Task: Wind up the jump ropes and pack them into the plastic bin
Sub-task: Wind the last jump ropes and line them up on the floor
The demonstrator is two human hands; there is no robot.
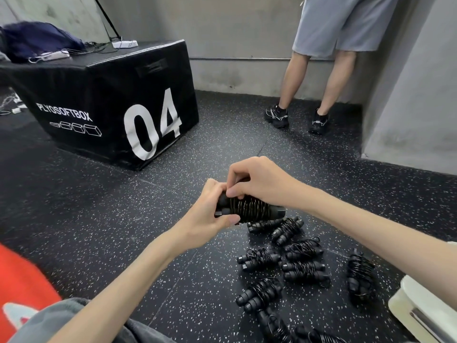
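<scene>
A black jump rope (249,208), its cord coiled tightly round the two handles, is held above the floor in mid-frame. My left hand (210,214) grips its left end. My right hand (257,181) comes from above and pinches the cord at the top of the coil. Several wound black jump ropes (303,268) lie scattered on the speckled floor below and right of my hands. A white plastic bin (420,308) shows only its corner at the lower right edge.
A black soft plyo box (111,107) marked 04 stands at the left, with a dark bag (37,40) and cables on top. A person in grey shorts (321,82) stands by the grey wall at the back right. My red-clad knee (22,293) is at lower left.
</scene>
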